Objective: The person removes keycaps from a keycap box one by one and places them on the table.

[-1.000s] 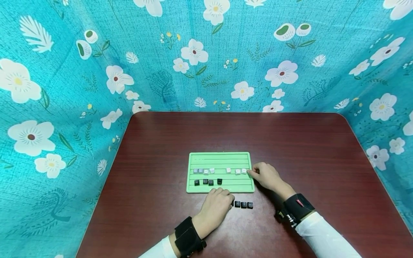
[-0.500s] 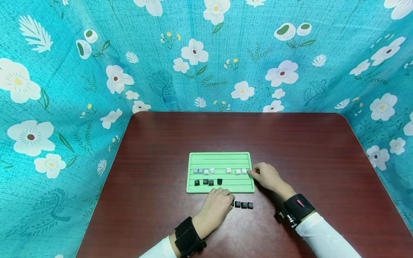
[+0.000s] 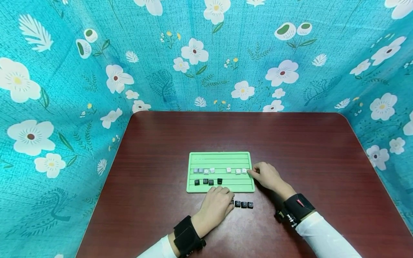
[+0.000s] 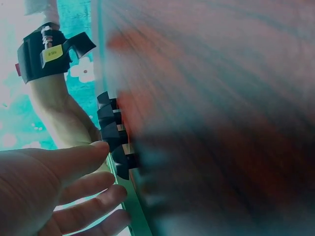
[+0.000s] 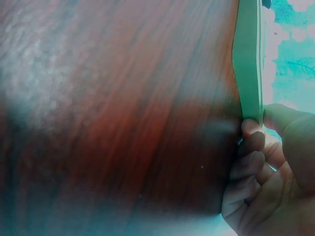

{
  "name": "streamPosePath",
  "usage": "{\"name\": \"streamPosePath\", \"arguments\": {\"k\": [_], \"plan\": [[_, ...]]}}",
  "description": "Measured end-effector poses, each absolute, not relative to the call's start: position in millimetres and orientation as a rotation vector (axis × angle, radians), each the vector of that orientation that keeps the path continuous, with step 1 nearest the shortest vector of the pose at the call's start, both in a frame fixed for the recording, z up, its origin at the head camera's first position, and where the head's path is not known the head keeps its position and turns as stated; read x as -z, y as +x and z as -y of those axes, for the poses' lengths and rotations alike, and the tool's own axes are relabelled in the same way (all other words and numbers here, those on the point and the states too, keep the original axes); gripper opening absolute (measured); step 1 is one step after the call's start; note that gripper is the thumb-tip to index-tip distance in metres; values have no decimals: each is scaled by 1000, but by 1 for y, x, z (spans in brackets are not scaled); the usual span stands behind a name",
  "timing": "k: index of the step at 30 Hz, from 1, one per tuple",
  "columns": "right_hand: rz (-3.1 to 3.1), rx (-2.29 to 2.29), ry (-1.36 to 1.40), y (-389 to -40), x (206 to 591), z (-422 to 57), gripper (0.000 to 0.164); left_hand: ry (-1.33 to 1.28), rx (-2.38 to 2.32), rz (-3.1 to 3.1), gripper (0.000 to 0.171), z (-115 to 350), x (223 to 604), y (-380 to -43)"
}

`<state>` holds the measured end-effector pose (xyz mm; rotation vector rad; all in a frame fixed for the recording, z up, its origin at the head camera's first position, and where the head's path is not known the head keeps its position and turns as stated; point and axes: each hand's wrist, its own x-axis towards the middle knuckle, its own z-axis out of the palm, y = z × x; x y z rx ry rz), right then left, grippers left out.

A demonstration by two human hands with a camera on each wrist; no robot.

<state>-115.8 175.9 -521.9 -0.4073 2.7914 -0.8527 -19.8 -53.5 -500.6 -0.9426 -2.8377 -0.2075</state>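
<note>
A light green board [image 3: 219, 157] with raised lines across it lies on the table. White and pale keycaps [image 3: 228, 170] stand along one line, several black keycaps [image 3: 211, 182] on a lower one. My right hand [image 3: 267, 176] pinches the board's right edge; in the right wrist view thumb and forefinger meet at the corner of the green board [image 5: 248, 73]. Below the board, my left hand [image 3: 215, 208] is at the left end of a row of black keycaps [image 3: 243, 204], partly covering the leftmost. In the left wrist view its thumb [image 4: 93, 153] overlaps the keycaps [image 4: 110, 132], fingers spread apart.
The dark reddish-brown table [image 3: 290, 139] has rounded far corners. A blue flowered cloth [image 3: 226, 75] hangs behind it and along both sides. Each wrist wears a black strap [image 3: 298, 206] with a camera unit.
My left hand has shifted very slightly towards the board, its fingertips a little higher by the row. My right hand, the board and the visible keycaps stay where they were.
</note>
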Motion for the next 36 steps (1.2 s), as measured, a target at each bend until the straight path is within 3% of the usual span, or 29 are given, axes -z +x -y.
{"name": "streamPosePath", "arguments": {"k": [24, 36], "plan": [[-2781, 838, -375, -117, 521, -175, 39, -893, 293, 2756, 20, 57, 494, -32], [-2784, 835, -364, -117, 520, -175, 38, -854, 317, 2740, 27, 58, 488, -36]]}}
